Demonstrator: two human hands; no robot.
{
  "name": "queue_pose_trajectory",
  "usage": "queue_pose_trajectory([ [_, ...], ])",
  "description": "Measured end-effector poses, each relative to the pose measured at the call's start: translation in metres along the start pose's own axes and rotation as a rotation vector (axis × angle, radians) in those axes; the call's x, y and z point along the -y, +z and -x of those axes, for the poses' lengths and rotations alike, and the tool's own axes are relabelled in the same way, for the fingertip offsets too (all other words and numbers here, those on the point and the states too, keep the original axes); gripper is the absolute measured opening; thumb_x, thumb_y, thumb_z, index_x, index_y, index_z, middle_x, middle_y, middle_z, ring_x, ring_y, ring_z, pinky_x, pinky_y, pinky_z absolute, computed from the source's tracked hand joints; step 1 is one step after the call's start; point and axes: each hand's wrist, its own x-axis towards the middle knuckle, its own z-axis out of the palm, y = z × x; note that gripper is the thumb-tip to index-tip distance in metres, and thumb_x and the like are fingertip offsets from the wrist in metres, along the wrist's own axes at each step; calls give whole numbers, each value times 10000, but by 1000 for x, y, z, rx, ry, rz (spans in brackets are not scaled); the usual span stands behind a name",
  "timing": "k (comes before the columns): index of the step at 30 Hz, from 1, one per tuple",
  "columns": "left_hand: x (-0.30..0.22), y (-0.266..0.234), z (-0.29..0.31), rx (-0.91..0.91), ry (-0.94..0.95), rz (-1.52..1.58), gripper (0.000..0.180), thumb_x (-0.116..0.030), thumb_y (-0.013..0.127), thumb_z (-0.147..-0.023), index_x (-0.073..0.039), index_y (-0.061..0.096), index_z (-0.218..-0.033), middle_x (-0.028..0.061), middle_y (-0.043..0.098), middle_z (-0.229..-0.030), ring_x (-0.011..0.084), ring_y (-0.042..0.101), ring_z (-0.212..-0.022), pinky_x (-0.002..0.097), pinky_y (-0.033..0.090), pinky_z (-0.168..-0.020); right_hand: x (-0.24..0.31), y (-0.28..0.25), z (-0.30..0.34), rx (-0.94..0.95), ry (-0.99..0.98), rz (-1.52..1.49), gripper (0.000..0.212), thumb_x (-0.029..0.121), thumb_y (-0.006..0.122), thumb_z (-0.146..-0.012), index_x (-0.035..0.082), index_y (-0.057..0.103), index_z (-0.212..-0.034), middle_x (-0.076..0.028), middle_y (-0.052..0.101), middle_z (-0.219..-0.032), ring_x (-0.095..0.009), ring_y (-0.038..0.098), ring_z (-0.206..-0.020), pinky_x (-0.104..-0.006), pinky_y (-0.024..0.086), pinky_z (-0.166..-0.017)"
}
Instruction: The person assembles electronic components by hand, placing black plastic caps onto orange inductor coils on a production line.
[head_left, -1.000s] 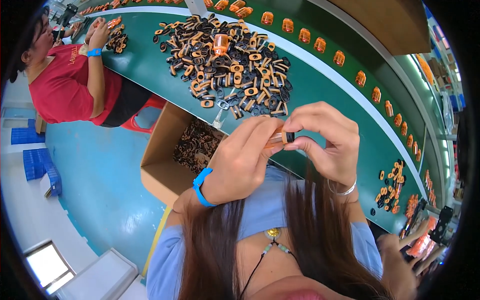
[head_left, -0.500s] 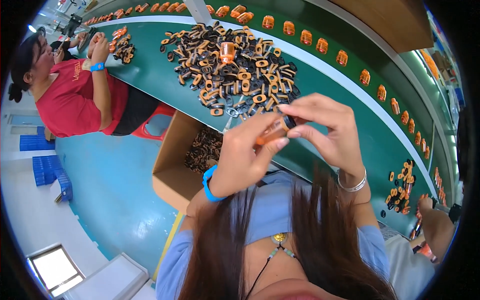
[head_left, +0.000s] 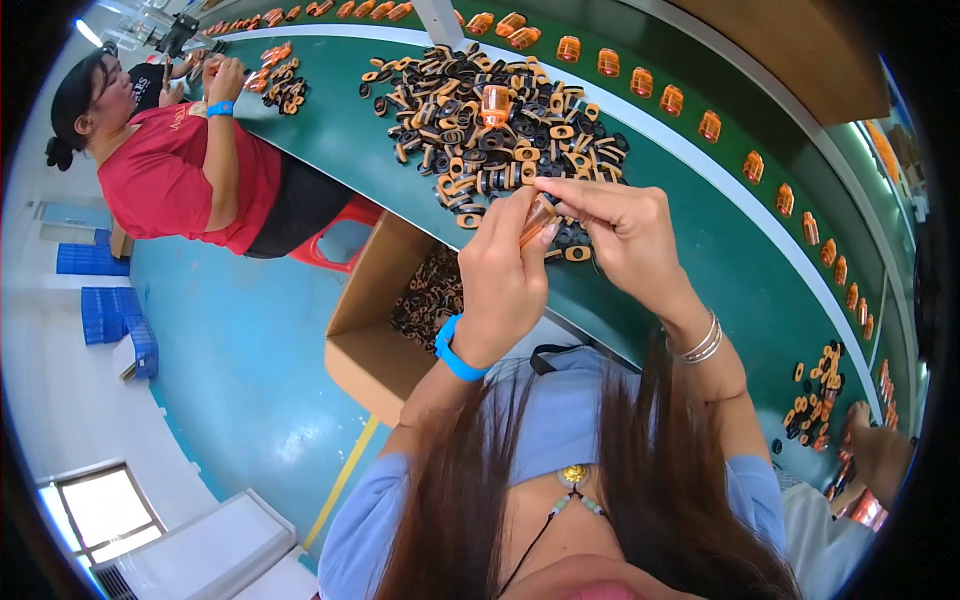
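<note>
My left hand (head_left: 503, 280), with a blue wristband, is closed around a small orange see-through container (head_left: 537, 219). Thumb and fingertips of my right hand (head_left: 640, 240) pinch a dark piece at its upper end, mostly hidden by the fingers. Both hands are held together just above the near edge of a heap of black and tan oval ring pieces (head_left: 460, 140). On top of that heap lies another orange see-through container (head_left: 495, 106).
Orange containers (head_left: 641, 82) stand in a row on a green belt (head_left: 735, 140) beyond a pale rail. Below the green table (head_left: 690, 200), an open cardboard box (head_left: 365, 345) holds more ring pieces. A person in red (head_left: 190, 180) works at left; another person's arm (head_left: 880, 455) is at right.
My hands have risen slightly and come closer together, the container tilting more upright. My right fingers have closed in over its top end. The view has shifted a little left.
</note>
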Motion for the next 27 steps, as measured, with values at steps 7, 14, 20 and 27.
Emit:
queue_pose_trajectory([
  [7,16,17,-9,-19,147,-11,250,-15,576,-851,-2,539,-1097,153,582,-825,295,600,-691,349,469,-583,-6,-1,3,-46,-89,220,412,-95,540,-780,25,636,-1162,-152,696,-991,-263,695,-823,-324,547,-745],
  [14,35,15,-25,580,-618,1239,229,-252,500,-969,-43,505,-1062,82,568,-823,115,487,-518,211,353,-426,-13,-49,-1,180,-145,36,355,67,594,-842,22,619,-1193,-170,660,-1108,-278,654,-968,-375,517,-803],
  [20,3,23,-9,548,-596,1446,417,-367,394,-1010,-5,467,-1202,110,591,-944,144,546,-710,257,429,-557,14,-65,20,137,-17,54,328,-13,628,-775,24,677,-1098,-138,662,-1017,-239,627,-913,-314,503,-785],
  [27,-10,29,-3,633,-629,1289,486,-410,313,-1024,12,525,-1134,131,614,-863,150,539,-602,247,418,-502,19,-84,31,196,22,-63,327,-16,650,-766,22,682,-1090,-124,633,-978,-235,614,-868,-302,491,-766],
])
